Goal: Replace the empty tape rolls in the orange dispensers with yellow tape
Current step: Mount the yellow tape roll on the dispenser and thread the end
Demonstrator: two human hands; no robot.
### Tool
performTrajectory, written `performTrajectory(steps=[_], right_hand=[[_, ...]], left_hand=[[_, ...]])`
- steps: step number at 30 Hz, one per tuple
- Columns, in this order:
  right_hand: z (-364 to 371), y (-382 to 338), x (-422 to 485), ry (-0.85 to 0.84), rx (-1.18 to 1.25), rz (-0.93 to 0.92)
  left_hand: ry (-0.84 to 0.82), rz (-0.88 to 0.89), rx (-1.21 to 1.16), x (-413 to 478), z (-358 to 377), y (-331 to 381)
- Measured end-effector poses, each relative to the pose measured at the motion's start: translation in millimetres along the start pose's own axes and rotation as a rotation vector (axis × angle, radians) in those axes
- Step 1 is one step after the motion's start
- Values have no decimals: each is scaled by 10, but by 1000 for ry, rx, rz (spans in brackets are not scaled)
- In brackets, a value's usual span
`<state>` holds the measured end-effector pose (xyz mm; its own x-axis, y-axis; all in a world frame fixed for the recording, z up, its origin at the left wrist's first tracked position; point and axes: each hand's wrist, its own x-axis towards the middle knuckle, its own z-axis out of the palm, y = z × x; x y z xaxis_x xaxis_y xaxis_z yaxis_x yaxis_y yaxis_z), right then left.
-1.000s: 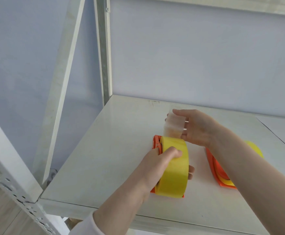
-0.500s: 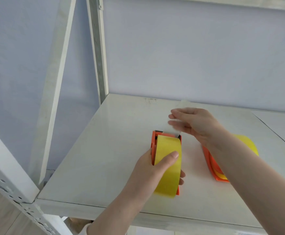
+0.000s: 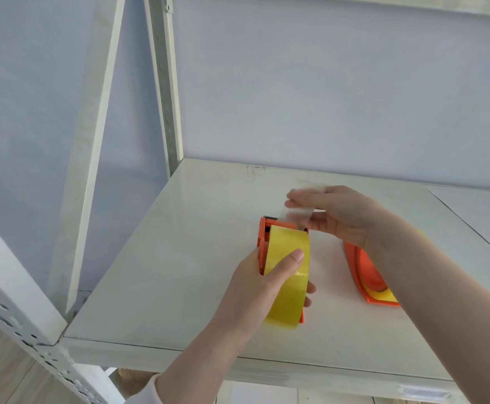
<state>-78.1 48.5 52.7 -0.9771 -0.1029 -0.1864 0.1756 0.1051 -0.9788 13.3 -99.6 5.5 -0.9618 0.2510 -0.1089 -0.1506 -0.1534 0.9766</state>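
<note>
The yellow roll (image 3: 287, 275) sits upright in an orange dispenser (image 3: 262, 243) on the white shelf (image 3: 165, 272), just right of the frame's centre. Its outer face is glossy, smooth and bright yellow, with a small wrinkle of light under the thumb. The dispenser shows as a thin orange plastic edge along the roll's 9 o'clock side, a dark strip at its 12 o'clock end, and a sliver of orange at the bottom corner.

The left hand (image 3: 255, 287) wraps the roll and dispenser together, thumb laid flat on the yellow face, fingers clenched around the far side with only their tips showing at 3 o'clock. The right hand (image 3: 340, 214) is at 12 o'clock from the roll, fingers pinching a pulled-out strip of tape (image 3: 294, 212). The strip looks pale and nearly see-through, so its edges are hard to trace against the shelf; where it leaves the roll is hidden behind the dispenser's top.

At 3 o'clock from the held roll, a second dispenser (image 3: 366, 275) lies on the shelf, orange with a yellow roll in it; the right forearm covers most of it, and its far end cannot be made out.

The shelf is smooth, faintly glossy, with perforated white metal uprights (image 3: 165, 83) at 10 o'clock and a plain pale wall behind.
</note>
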Motion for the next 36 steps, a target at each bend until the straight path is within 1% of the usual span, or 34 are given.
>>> performTrajectory(steps=[3, 5, 7, 12, 20, 23, 27, 36], right_hand=[[58, 144, -15, 278, -59, -139], [59, 274, -68, 456, -154, -189], [26, 405, -150, 535, -273, -186], [0, 558, -244, 502, -383, -111], [6, 554, -129, 561, -503, -252], [-8, 503, -106, 551, -488, -290], [-41, 407, -22, 481, -498, -294], [-43, 304, 85, 358, -529, -297]], left_hand=[[18, 3, -23, -10, -8, -14], [34, 9, -35, -13, -9, -25], [39, 15, -33, -20, -4, -38], [37, 35, -22, -23, 11, -60], [-41, 68, 18, -48, -49, -80], [-92, 75, 51, -57, -93, -90], [-152, 90, 96, -56, -137, -115], [-179, 68, 96, -30, -160, -119]])
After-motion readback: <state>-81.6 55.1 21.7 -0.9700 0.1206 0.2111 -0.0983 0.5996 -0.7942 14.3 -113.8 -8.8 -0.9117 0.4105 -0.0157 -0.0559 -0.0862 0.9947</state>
